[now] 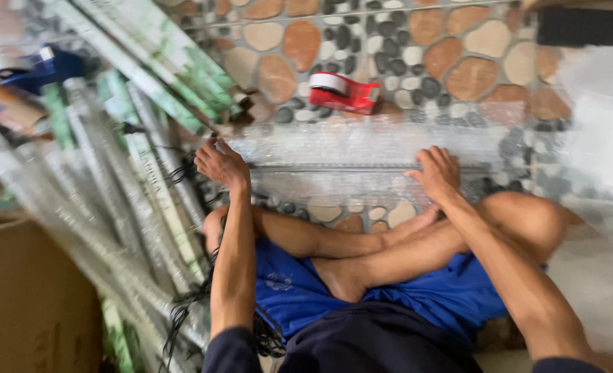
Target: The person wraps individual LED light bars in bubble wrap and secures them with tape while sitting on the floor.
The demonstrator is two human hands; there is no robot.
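Observation:
I sit cross-legged on a pebble-patterned floor [389, 55]. A sheet of clear bubble wrap [362, 148] lies spread in front of my legs, with a long thin bar [334, 168] lying across it. My left hand [220, 164] presses down on the left end of the wrap and bar, fingers curled. My right hand [436, 174] rests flat on the right part of the wrap, fingers spread. The frame is motion-blurred, so the exact grip is unclear.
A red tape dispenser [344, 92] lies on the floor beyond the wrap. Several long bubble-wrapped rods [120, 200] are stacked at my left, with a blue tape dispenser [34, 69] above them. A cardboard box [30, 297] stands at lower left. More bubble wrap [596, 152] lies right.

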